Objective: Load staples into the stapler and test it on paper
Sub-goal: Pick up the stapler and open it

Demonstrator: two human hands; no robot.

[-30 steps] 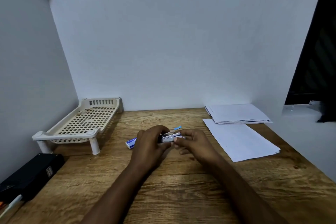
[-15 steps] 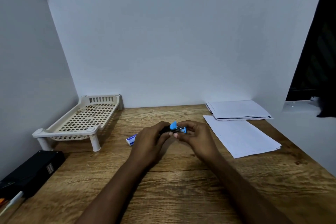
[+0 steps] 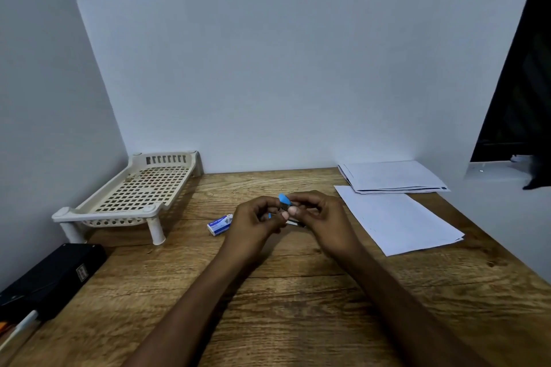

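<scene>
A small blue stapler is held above the middle of the wooden desk, mostly hidden by fingers; its blue top sticks up and a metal part shows below. My left hand grips it from the left and my right hand pinches it from the right. A small blue-and-white staple box lies on the desk just left of my left hand. A loose sheet of white paper lies to the right of my right hand.
A stack of white papers sits at the back right against the wall. A cream perforated plastic rack stands at the back left. A black case and pens lie at the front left edge.
Both hands have turned the stapler: a second ago its white-metal side faced up, now the blue top points upward. The hands stay close together over the desk's middle.
</scene>
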